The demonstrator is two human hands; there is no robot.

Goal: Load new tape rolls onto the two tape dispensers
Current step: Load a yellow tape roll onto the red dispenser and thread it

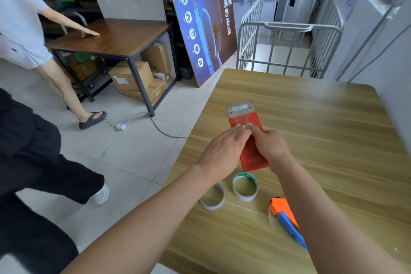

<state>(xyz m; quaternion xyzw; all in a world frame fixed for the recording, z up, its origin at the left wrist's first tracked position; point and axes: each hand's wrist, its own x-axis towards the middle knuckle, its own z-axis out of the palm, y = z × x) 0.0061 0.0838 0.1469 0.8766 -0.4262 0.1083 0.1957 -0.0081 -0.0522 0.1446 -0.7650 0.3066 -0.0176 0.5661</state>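
A red tape dispenser (252, 153) with a metal blade end (240, 109) lies on the wooden table (322, 140). A strip of clear tape runs over its top toward the blade. My right hand (270, 147) grips the dispenser's body. My left hand (224, 151) rests beside it, fingertips pressing the tape on the red top. Two thin cardboard tape cores stand nearer me: one with a green inner edge (245, 187), one plain (213, 198). A second dispenser, orange with a blue handle (284, 218), lies at the near right, partly hidden by my right forearm.
Two people stand on the tiled floor to the left. A dark table (111, 38) with cardboard boxes (133, 75) beneath is beyond them. A blue poster board (200, 20) and a metal cage cart (289, 35) stand behind my table.
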